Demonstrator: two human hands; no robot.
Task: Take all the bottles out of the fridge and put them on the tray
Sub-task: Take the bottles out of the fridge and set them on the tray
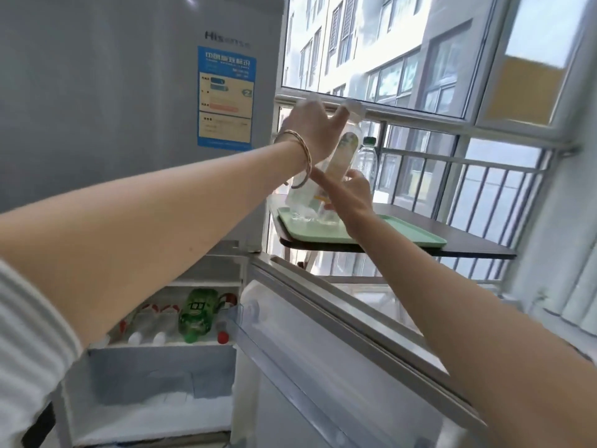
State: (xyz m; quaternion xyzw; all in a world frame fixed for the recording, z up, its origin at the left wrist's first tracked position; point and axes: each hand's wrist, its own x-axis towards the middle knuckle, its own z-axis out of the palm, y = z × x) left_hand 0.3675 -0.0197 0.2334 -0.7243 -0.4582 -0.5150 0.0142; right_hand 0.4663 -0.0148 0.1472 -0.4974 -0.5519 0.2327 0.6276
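My bottles [341, 155] tilt on the tray [405, 235], one o'clock.
My left hand [310, 126] grips their tops, right hand [351, 196] holds one; more in fridge [129, 92].

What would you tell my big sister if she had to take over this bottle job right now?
Left hand: grips the tops of the tilted bottles over the tray's left end.
Right hand: against them low down; grip unclear in the blur.
Done: a green-capped bottle stands behind them, base hidden.
Left: set these upright on the tray, then fetch the green bottle, white-capped bottles and red-capped bottle lying in the open fridge.
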